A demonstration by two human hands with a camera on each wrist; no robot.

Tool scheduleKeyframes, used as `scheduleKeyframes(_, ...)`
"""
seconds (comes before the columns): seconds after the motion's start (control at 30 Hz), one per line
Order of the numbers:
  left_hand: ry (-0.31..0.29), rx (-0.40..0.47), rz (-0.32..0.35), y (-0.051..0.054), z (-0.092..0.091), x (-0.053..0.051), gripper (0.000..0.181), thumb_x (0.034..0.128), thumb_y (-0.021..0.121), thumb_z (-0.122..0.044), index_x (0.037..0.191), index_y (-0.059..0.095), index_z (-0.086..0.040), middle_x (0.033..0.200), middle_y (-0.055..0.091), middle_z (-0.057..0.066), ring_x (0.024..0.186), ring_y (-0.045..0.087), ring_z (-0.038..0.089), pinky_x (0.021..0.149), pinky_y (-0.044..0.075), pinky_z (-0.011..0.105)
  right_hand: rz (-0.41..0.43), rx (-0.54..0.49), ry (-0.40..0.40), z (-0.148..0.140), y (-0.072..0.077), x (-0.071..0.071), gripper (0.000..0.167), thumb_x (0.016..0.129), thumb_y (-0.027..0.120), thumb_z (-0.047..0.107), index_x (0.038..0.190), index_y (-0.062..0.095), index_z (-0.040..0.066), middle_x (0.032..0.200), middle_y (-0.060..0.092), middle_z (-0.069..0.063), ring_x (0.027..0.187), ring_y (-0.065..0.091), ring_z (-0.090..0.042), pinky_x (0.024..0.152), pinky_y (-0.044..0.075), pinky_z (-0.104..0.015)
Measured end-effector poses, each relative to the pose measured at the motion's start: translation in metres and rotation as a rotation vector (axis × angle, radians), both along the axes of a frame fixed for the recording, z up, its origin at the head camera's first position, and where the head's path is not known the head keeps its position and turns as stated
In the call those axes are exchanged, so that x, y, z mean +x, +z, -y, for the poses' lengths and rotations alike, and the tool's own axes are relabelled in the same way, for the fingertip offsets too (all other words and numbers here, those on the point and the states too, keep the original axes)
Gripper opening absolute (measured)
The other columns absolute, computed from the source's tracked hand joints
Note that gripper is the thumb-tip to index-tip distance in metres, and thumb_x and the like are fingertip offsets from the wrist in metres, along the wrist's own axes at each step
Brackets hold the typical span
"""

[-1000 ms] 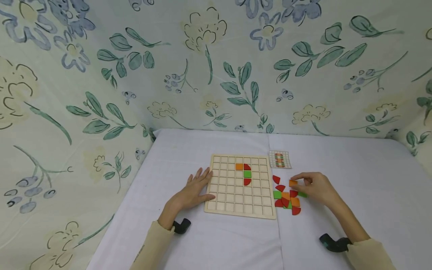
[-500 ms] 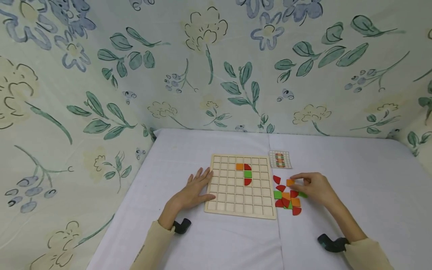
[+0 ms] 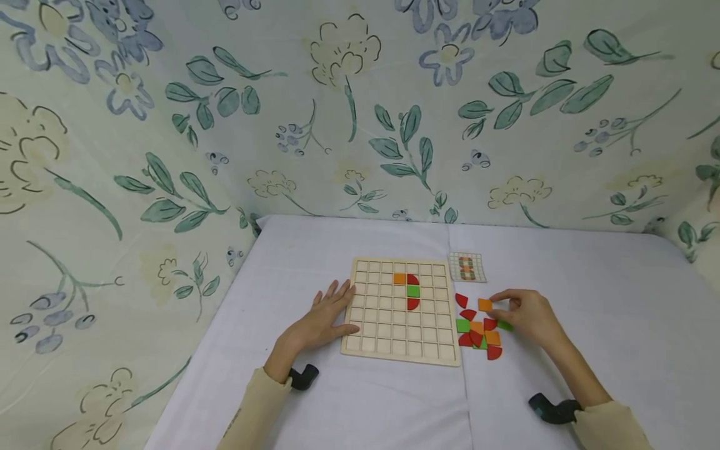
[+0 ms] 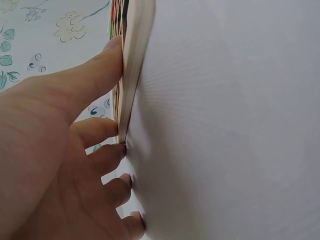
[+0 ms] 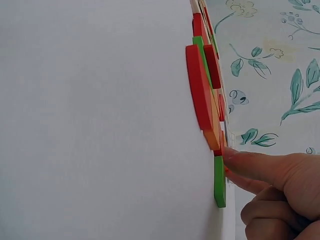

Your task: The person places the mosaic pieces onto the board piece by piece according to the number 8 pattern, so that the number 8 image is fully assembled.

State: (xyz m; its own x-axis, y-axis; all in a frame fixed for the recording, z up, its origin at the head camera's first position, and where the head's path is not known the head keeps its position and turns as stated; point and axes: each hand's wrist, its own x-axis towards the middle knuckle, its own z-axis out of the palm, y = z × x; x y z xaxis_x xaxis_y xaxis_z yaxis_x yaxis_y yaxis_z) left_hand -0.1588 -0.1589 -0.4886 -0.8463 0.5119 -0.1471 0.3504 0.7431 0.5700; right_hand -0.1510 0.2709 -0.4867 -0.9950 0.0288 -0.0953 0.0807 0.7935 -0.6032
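Note:
My left hand (image 3: 325, 315) lies with fingers spread along the left edge of a wooden grid board (image 3: 382, 337). In the left wrist view its thumb (image 4: 100, 70) and fingertips touch the board's side. The board holds an orange square (image 3: 399, 279), a green square (image 3: 413, 291) and two red quarter-round tiles. To the right of the board, my right hand (image 3: 529, 314) pinches a loose orange square tile (image 3: 485, 305) at its right side, between thumb and index finger. The right wrist view shows the thumb (image 5: 245, 161) low beside the pile; the pinched tile is mostly hidden there.
A pile of red, green and orange tiles (image 3: 492, 338) lies right of the board, some overlapping. Behind it lies a small pattern card (image 3: 475, 275) with a printed grid. A white cloth (image 3: 590, 287) covers the table, and a floral curtain (image 3: 337, 112) hangs behind.
The orange square by my right hand has shifted slightly left, and the fingertips have since slid a little back to its right side. My left hand and the board have stayed still.

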Motion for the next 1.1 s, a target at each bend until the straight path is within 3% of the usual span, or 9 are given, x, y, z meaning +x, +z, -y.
scheduleKeyframes(0.13, -0.004, -0.003, 0.002, 0.000, -0.001, -0.001, 0.087, 0.1005, 0.066, -0.041, 0.165, 0.020, -0.004, 0.174, 0.009, 0.015, 0.162, -0.001, 0.040, 0.129, 0.001, 0.066, -0.016, -0.007, 0.000, -0.001, -0.001, 0.002, 0.033, 0.087, 0.082, 0.015, 0.114, 0.075, -0.003, 0.067, 0.043, -0.003, 0.073, 0.045, -0.021, 0.050, 0.034, -0.027)
scheduleKeyframes(0.33, -0.007, -0.002, -0.003, 0.001, -0.001, 0.000, 0.087, 0.1003, 0.067, -0.039, 0.164, 0.021, -0.003, 0.174, 0.010, 0.016, 0.162, 0.000, 0.042, 0.128, 0.003, 0.068, -0.028, -0.035, 0.028, 0.012, 0.004, 0.000, 0.033, 0.089, 0.082, 0.017, 0.113, 0.075, -0.003, 0.060, 0.039, -0.001, 0.062, 0.044, -0.019, 0.047, 0.034, -0.026)
scheduleKeyframes(0.63, -0.010, 0.006, -0.009, 0.001, 0.000, 0.000, 0.087, 0.1002, 0.067, -0.039, 0.164, 0.021, -0.002, 0.174, 0.011, 0.016, 0.162, 0.001, 0.042, 0.128, 0.003, 0.068, -0.011, -0.119, 0.126, 0.057, 0.013, -0.007, 0.036, 0.085, 0.086, 0.027, 0.111, 0.078, 0.003, 0.058, 0.036, 0.002, 0.053, 0.038, -0.016, 0.045, 0.026, -0.022)
scheduleKeyframes(0.87, -0.023, -0.011, -0.010, -0.001, -0.001, -0.002, 0.086, 0.1011, 0.066, -0.040, 0.164, 0.020, -0.003, 0.174, 0.010, 0.016, 0.162, 0.000, 0.041, 0.128, 0.003, 0.067, -0.055, -0.176, 0.196, 0.094, 0.009, -0.017, 0.028, 0.081, 0.089, 0.024, 0.101, 0.081, 0.006, 0.058, 0.034, 0.004, 0.051, 0.030, -0.011, 0.047, 0.023, -0.021)
scheduleKeyframes(1.1, -0.013, -0.016, -0.004, -0.002, 0.000, -0.003, 0.087, 0.1006, 0.066, -0.041, 0.165, 0.020, -0.004, 0.174, 0.010, 0.015, 0.162, -0.001, 0.040, 0.128, 0.002, 0.067, -0.029, -0.201, 0.236, 0.121, 0.004, -0.024, 0.025, 0.081, 0.090, 0.021, 0.099, 0.080, 0.006, 0.056, 0.039, 0.004, 0.052, 0.033, -0.011, 0.048, 0.027, -0.021)
